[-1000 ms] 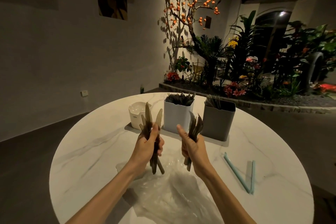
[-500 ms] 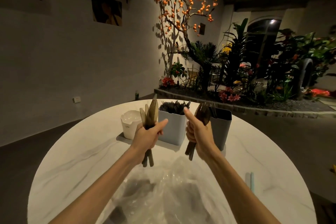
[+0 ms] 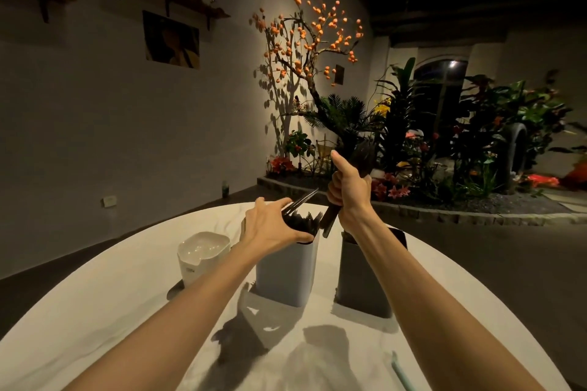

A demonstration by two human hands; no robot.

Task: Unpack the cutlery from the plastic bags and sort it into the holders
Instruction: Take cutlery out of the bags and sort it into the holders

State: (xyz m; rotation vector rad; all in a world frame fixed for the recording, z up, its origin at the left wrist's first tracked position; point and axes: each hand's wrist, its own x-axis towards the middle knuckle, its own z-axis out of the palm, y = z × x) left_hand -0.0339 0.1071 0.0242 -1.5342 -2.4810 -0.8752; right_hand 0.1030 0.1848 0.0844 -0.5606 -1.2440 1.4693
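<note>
Over the mouth of the pale holder [image 3: 286, 273], at the middle of the table [image 3: 95, 320], the left hand [image 3: 270, 227] reaches in from seven o'clock, palm down, its fingers curled round a few dark pieces of cutlery [image 3: 301, 201] whose thin ends slant up toward two o'clock; below the fingers more dark cutlery already stands packed in that holder. Just to the right and higher, the right hand [image 3: 347, 189] is clenched round a bunch of dark cutlery [image 3: 362, 154] held nearly upright, thumb pointing to twelve o'clock, the handles sticking out under the fist toward seven o'clock, near the pale holder's rim. Its forearm crosses in front of the dark grey holder [image 3: 359, 282], which stands just beside the pale one at its three o'clock, so that what this one contains cannot be made out. At nine o'clock of the pale holder stands a white container [image 3: 203, 255] with a glossy inside. A pale blue strip [image 3: 400, 373] lies on the table at five o'clock, by the lower edge. Beyond the table, at one to three o'clock, is a bed of plants [image 3: 476, 136] with an orange-blossomed tree [image 3: 311, 38] against the wall.
</note>
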